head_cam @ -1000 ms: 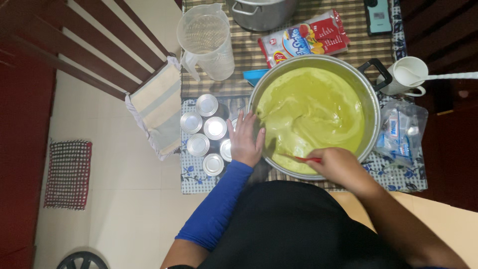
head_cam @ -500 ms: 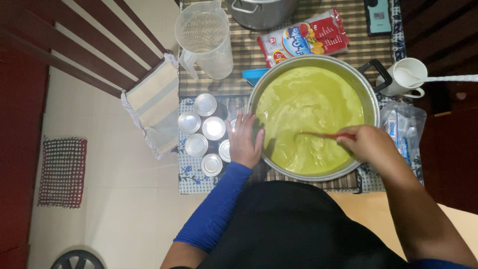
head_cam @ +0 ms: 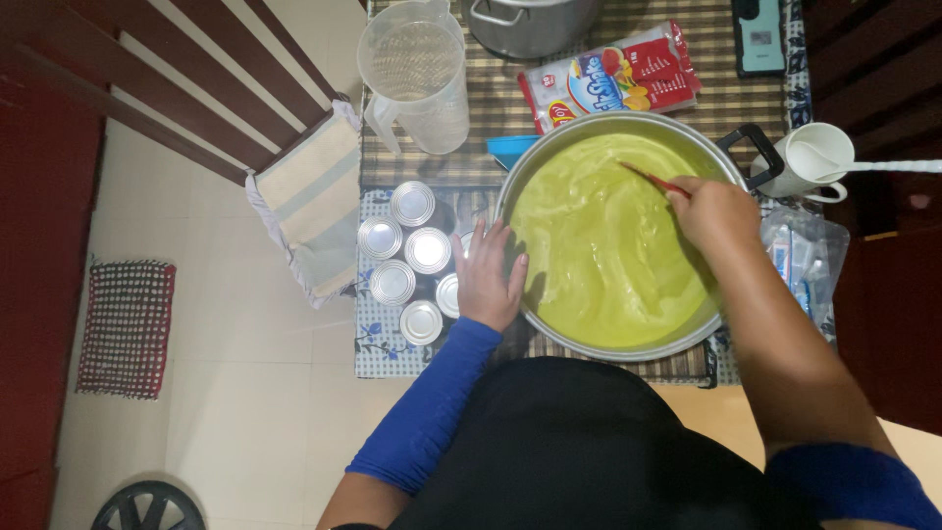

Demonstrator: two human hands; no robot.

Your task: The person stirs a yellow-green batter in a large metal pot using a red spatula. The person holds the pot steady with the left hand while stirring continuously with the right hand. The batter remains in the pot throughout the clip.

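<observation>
A wide metal pot full of smooth green batter sits on the table. The right hand grips a red-handled utensil dipped in the batter near the pot's far rim. The left hand presses flat against the pot's left wall, beside a cluster of silver cans.
</observation>
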